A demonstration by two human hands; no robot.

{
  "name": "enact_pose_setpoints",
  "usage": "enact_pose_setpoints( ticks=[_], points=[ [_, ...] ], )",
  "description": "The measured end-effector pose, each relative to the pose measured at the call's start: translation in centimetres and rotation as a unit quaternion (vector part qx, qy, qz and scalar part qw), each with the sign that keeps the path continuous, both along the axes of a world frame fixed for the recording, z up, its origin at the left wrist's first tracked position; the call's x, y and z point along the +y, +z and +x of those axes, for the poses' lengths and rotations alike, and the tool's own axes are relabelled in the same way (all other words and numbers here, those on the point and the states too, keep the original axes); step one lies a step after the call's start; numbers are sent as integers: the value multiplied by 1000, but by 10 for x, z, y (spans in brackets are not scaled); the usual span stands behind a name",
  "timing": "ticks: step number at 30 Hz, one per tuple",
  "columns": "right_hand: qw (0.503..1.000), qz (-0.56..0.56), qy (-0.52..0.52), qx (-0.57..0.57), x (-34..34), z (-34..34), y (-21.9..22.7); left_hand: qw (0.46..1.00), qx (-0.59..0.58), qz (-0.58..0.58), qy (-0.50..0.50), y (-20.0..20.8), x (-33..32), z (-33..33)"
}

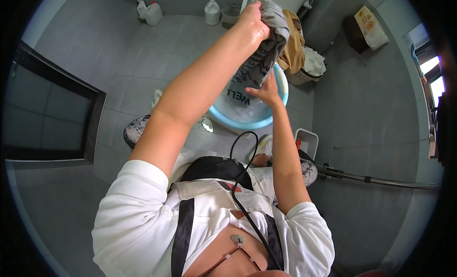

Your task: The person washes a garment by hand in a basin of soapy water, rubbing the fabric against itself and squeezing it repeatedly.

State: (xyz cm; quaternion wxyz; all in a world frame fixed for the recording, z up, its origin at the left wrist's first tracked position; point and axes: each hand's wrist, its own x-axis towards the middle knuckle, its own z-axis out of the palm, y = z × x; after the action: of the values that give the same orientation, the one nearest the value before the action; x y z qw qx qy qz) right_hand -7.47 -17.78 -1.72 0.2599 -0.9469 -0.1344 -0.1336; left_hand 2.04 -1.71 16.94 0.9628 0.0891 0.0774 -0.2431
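My left hand is raised high, fingers wrapped round the bunched top of a grey cloth garment with dark printed lettering. Its lower part hangs into a light-blue-rimmed basin holding sudsy water. Wet skin or suds glisten on the left wrist. Lower down, my right hand is open at the right side of the hanging cloth, its thumb spread to the left. Some of its fingertips are against or behind the cloth, and I cannot tell whether they touch it.
Beyond the basin a tan garment and white cloth lie over a laundry basket. A white pump bottle, a grey bucket and a white jug stand by the far wall. A black cable hangs before me.
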Motion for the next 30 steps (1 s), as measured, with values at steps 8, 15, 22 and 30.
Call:
enact_pose_setpoints(
  ticks=[8,15,22,30],
  points=[
    [860,464,-137,164,24,7,25,999,25,19,42,-9,2,-12],
    [744,654,-86,104,14,4,70,991,82,56,93,-55,22,-7],
    [752,641,-68,137,23,-7,138,984,156,74,52,-136,29,-25],
    [900,327,-103,270,-35,18,35,914,155,365,86,-226,34,-35]
  ],
)
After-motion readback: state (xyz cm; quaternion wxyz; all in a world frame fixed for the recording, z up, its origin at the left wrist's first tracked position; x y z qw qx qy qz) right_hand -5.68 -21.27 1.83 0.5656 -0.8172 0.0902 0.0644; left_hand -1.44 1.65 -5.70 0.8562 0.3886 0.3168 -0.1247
